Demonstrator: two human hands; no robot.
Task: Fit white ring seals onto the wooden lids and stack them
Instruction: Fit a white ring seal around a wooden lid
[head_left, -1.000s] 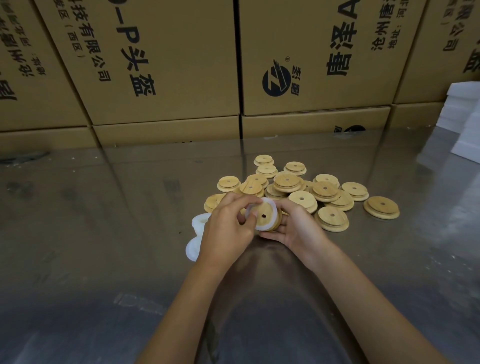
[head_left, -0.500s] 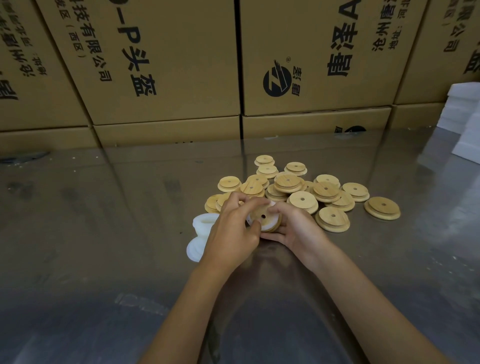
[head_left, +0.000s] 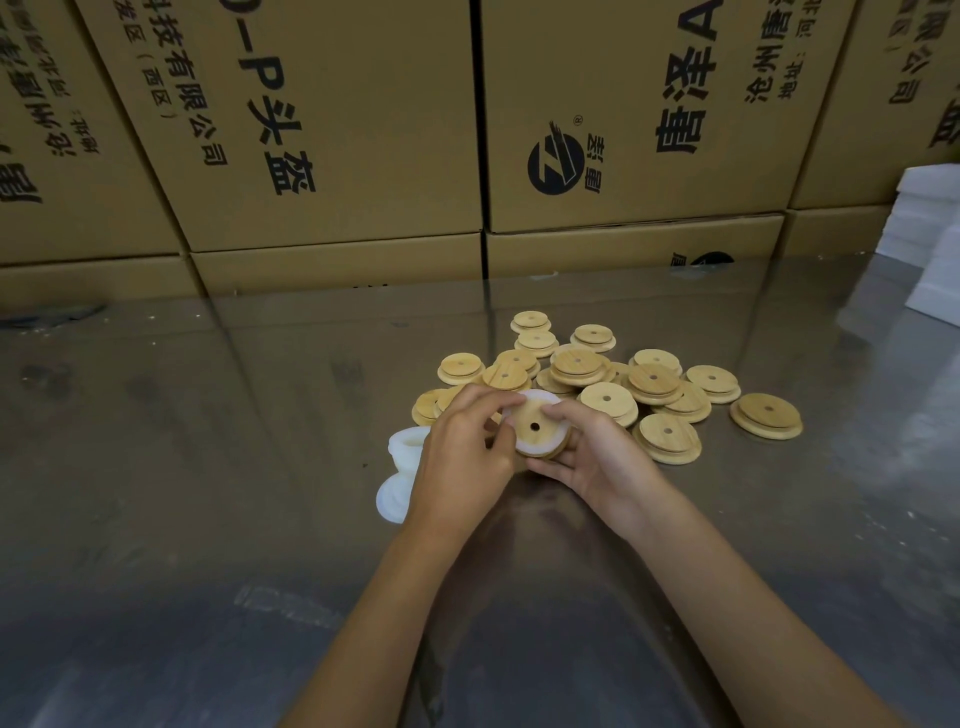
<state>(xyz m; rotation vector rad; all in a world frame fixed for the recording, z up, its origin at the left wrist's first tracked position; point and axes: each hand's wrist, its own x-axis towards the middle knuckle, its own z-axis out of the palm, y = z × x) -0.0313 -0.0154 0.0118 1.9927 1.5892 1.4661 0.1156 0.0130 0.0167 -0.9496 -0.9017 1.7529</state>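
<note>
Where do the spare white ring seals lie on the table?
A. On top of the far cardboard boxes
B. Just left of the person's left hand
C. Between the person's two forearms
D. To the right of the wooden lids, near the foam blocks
B: the white ring seals sit partly behind the left hand, on its left side.

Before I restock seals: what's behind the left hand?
White seals show in a small heap on the table, partly hidden by the left hand. How many lie there cannot be seen.
</note>
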